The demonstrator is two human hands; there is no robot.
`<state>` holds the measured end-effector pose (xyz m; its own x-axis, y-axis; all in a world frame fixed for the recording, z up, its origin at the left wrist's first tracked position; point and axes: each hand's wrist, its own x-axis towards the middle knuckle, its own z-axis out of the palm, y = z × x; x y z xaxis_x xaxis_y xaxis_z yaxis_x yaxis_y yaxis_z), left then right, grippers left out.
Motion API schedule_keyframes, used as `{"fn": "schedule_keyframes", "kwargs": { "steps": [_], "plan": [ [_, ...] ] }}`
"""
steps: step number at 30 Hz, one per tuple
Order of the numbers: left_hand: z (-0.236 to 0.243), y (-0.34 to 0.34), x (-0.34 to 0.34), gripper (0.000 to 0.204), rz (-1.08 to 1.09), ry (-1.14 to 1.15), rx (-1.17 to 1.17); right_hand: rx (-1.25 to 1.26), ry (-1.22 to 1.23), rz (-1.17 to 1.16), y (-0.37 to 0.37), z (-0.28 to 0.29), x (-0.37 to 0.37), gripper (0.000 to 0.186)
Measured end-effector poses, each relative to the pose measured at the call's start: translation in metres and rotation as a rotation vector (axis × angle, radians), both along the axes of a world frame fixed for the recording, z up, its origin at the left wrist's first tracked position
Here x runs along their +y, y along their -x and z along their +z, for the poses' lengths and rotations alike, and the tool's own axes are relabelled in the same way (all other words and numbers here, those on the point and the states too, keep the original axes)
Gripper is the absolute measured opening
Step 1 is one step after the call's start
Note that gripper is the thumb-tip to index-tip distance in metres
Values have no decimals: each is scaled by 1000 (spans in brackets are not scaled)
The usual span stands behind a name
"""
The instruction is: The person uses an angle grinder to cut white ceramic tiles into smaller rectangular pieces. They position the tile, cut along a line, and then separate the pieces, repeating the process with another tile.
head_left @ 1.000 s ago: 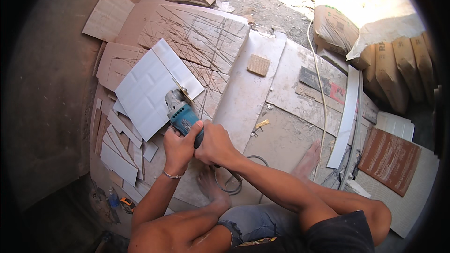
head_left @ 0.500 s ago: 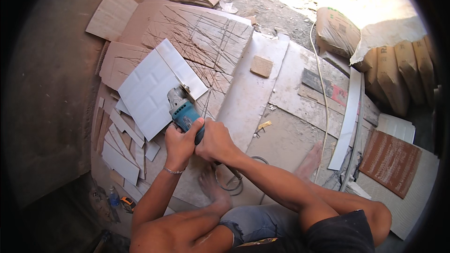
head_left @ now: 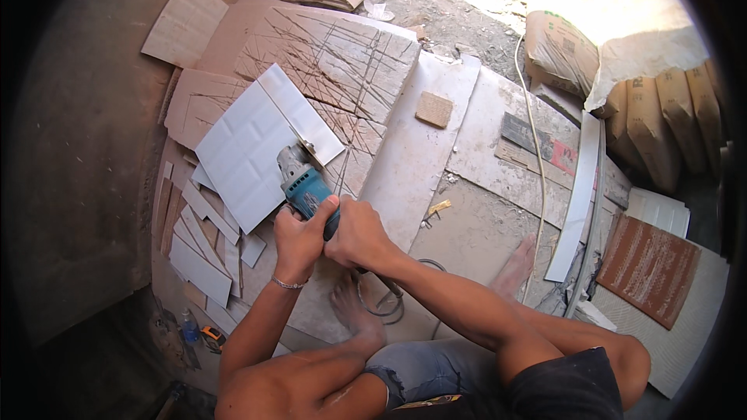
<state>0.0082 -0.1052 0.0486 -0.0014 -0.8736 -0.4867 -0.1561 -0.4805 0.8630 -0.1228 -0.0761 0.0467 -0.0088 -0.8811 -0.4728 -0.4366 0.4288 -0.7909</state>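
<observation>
A teal angle grinder is gripped in both hands. My left hand wraps its body near the metal head, thumb on top. My right hand closes round the rear of the body, where the cord leaves. The grinder's disc sits at a white tile, on a long cut line that runs up to the tile's far edge. Beneath the tile lies a scored board crossed with many dark cut grooves. Whether the disc is spinning cannot be made out.
Cut tile strips are piled left of my arms. A small tan block lies on a pale board. A cable crosses the right side, near a long white strip. Filled sacks stand far right; a brown tile lies nearer.
</observation>
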Motion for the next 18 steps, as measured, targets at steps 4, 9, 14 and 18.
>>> {"fn": "schedule_keyframes", "kwargs": {
  "steps": [4, 9, 14, 18],
  "plan": [
    [-2, 0, 4, 45, 1, 5, -24, -14, 2, 1, 3, 3, 4, 49],
    [0, 1, 6, 48, -7, -14, -49, -3, -13, 14, 4, 4, 5, 47],
    [-8, -3, 6, 51, -7, 1, -50, -9, -18, 2, 2, 2, 4, 46],
    [-8, -2, 4, 51, -12, -10, -57, -1, 1, 6, 2, 0, 4, 46]
  ]
}}
